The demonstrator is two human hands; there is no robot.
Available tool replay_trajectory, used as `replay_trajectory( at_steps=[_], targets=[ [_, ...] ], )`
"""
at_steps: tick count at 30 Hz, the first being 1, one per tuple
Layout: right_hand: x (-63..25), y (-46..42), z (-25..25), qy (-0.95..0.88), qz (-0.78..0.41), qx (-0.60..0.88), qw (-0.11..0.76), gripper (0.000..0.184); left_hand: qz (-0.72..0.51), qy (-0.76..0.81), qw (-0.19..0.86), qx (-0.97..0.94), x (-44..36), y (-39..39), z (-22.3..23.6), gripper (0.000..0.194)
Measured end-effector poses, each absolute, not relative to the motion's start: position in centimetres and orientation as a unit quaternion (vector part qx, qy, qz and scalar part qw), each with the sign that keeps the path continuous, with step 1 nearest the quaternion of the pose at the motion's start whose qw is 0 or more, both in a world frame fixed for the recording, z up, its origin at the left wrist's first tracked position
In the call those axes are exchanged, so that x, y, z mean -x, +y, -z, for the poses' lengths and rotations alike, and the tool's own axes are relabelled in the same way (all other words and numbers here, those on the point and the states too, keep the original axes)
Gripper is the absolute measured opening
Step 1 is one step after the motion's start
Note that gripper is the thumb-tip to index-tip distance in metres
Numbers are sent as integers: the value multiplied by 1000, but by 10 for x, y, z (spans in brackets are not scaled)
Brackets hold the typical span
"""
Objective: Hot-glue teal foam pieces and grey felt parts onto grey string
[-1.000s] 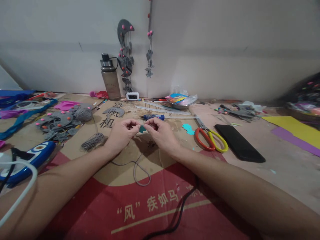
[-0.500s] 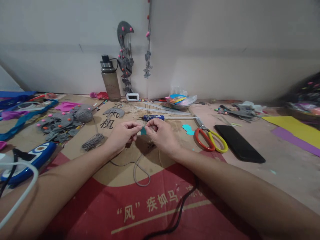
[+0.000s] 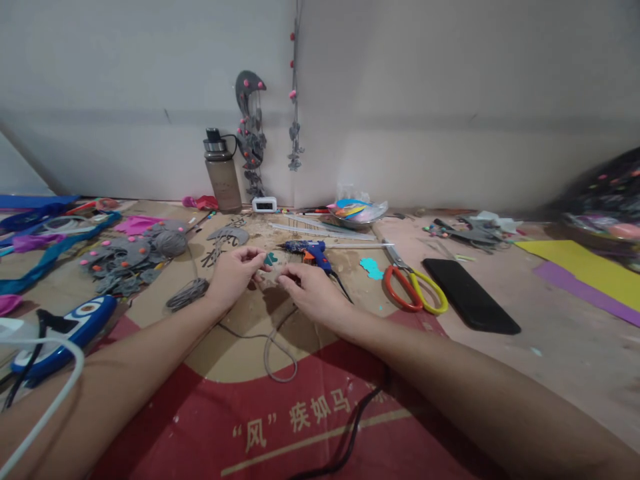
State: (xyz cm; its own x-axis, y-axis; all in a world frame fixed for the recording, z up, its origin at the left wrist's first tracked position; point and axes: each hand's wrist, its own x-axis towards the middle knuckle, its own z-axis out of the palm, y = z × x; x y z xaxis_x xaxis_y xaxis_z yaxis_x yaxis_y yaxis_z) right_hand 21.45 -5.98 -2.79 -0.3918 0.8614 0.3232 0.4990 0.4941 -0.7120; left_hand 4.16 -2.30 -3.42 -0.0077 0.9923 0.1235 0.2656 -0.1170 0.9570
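Drawing apart since the earlier frame, the left hand [image 3: 234,275] and right hand [image 3: 316,293] are no longer sharing the teal piece [image 3: 271,259], which is showing just by the left fingertips, toward the far edge of the cardboard [image 3: 230,363]. Both hands' thumbs and fingers are nearly closing; whether either is gripping anything is too unclear to say. Positioning the piece seems the step in hand, probably calling next for a fine, steady pinch.

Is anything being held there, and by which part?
The left hand seems to pinch the teal piece by its edge; for the right hand, I cannot tell.
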Motion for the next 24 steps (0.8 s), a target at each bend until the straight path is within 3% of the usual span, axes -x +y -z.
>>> replay_trajectory(
  at_steps=[14, 21, 24],
  targets=[
    [-204, -87, 16, -863, -264, 383, 196, 22, -518, 532, 439, -506, -32, -5, 48, 32],
    [-206, -89, 3, -902, -72, 409, 122, 29, -516, 532, 428, -517, -30, -5, 50, 35],
    [-208, -89, -2, -912, -65, 397, 79, 33, -512, 528, 432, -521, -32, -7, 47, 36]
  ],
)
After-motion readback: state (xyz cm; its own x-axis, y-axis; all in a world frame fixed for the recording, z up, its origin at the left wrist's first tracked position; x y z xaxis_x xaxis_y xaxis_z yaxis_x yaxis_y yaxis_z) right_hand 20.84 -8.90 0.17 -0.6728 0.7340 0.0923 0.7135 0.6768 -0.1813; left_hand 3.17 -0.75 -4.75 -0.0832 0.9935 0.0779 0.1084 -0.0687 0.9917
